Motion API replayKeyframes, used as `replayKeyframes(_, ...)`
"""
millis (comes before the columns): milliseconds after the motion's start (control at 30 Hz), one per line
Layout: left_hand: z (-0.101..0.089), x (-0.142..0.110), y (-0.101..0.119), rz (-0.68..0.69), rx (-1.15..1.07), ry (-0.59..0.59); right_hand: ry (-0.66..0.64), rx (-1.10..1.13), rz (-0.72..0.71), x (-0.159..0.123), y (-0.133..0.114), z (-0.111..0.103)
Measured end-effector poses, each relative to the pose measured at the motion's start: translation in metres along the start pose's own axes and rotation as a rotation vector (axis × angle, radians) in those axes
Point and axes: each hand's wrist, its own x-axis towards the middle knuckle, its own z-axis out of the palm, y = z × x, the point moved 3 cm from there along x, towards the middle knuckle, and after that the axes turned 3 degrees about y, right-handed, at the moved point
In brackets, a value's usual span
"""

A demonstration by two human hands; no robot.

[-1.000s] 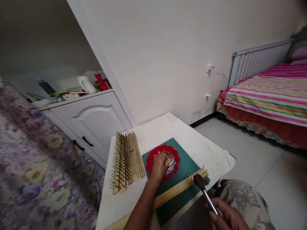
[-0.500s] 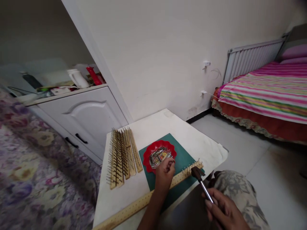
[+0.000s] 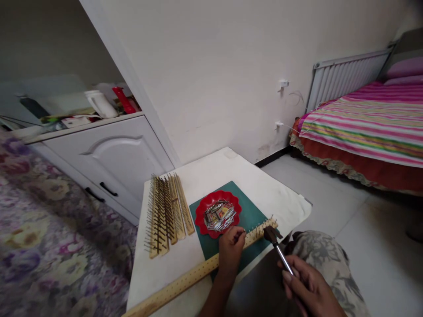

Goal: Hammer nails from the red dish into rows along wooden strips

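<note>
My right hand (image 3: 306, 281) grips a hammer (image 3: 280, 255) by its handle, the dark head lying over the right end of a long wooden strip. This strip (image 3: 188, 278) has rows of small holes, and several nails (image 3: 259, 230) stand up from its right part. My left hand (image 3: 231, 246) is closed in a pinch just above the strip, left of the standing nails. A nail seems to be between its fingertips, mostly hidden by the fingers. Right behind that hand is a red scalloped bowl (image 3: 200, 216) holding loose nails (image 3: 220, 215) on a green mat (image 3: 249, 211).
Finished-looking strips full of upright nails (image 3: 161, 215) lie at the left of the white table (image 3: 211, 167). Beyond are a white cabinet (image 3: 109, 163), a floral cloth (image 3: 59, 246) and a wall. A bed (image 3: 366, 119) stands at the right.
My left hand has moved from the bowl's edge toward the nailed part of the strip, fingers still pinched. The hammer stays near the strip's right end. The view has shifted slightly.
</note>
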Motion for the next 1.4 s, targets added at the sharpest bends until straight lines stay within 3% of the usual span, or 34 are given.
replayKeyframes(500,0.001,-0.001,0.000,0.035,0.095,-0.036,-0.062,-0.013,-0.006,0.000,-0.006,0.005)
replayKeyframes(833,0.001,-0.002,0.010,0.076,0.091,-0.029,-0.188,-0.039,-0.049,0.013,-0.025,0.031)
replayKeyframes(1400,0.002,-0.003,0.009,0.057,0.087,-0.016,-0.193,-0.110,-0.085,0.019,-0.027,0.036)
